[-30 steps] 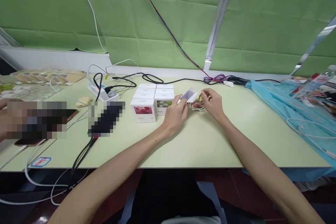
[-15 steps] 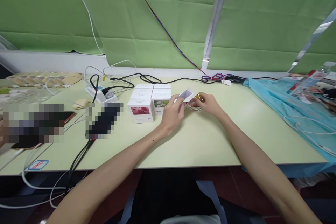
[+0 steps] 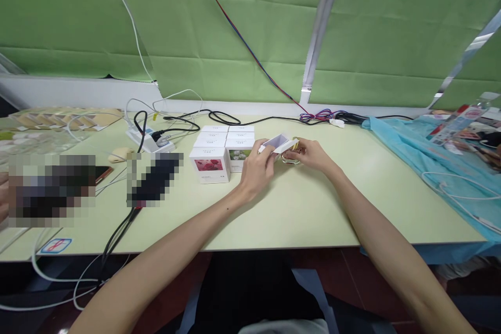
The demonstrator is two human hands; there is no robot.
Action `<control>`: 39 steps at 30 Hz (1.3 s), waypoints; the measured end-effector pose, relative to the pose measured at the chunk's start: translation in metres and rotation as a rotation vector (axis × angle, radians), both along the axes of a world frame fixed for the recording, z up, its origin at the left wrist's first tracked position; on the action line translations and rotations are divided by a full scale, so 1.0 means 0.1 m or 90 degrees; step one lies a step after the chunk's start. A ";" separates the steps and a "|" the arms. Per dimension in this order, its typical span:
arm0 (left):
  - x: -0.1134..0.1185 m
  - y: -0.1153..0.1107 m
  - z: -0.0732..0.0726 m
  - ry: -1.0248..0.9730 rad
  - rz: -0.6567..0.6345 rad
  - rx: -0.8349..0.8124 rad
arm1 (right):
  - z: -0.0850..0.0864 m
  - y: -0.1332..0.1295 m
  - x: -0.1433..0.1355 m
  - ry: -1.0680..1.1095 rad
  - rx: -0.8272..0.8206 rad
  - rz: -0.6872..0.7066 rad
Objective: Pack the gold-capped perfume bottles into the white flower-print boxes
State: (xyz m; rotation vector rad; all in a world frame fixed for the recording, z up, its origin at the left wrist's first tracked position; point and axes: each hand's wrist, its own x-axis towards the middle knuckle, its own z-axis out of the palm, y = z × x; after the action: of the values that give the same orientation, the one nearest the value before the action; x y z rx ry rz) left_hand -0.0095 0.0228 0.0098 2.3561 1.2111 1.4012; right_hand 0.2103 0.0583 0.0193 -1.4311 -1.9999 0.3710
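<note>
Carton (image 3: 277, 142): white, tilted, top open, just right of the white boxes (image 3: 211, 168). Pale inner walls showed; nothing seen inside, bottom not made out.
Left hand (image 3: 256, 167): fingers clamped on the carton's side.
Right hand (image 3: 313, 154): fingers closed about the jar (image 3: 289, 161), thumb low; exact grip partly hidden.
Jar: glass, with a gold part above it, just beside the carton and outside it; reddish-brown matter looked to be within, mostly covered by fingers.
Change: right fingertips had slid from near the carton's flap down around the jar; left hand kept the carton. Read as attention passing from flap to jar.
Boxes: two rows, tops shut, contents hidden; front left one bore red flowers.
Bottle (image 3: 457, 119): clear, labelled, leaning at far right; fill not readable.
</note>
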 end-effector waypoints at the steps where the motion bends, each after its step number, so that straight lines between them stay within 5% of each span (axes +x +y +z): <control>1: 0.00 0.00 0.00 -0.004 0.000 -0.002 | -0.01 0.01 0.00 0.001 0.001 -0.007; 25: -0.01 0.06 0.04 0.015 -0.075 -0.037 | -0.16 0.12 0.02 0.074 0.045 -0.138; 39: 0.00 0.15 -0.12 -0.069 -0.149 -0.027 | -0.12 0.10 -0.01 0.074 0.044 -0.136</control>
State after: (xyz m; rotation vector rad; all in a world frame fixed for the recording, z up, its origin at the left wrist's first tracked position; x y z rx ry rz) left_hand -0.0091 0.0373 -0.0021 2.2730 0.8956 1.3906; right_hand 0.2095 0.0683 0.0075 -1.5252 -1.7323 0.2819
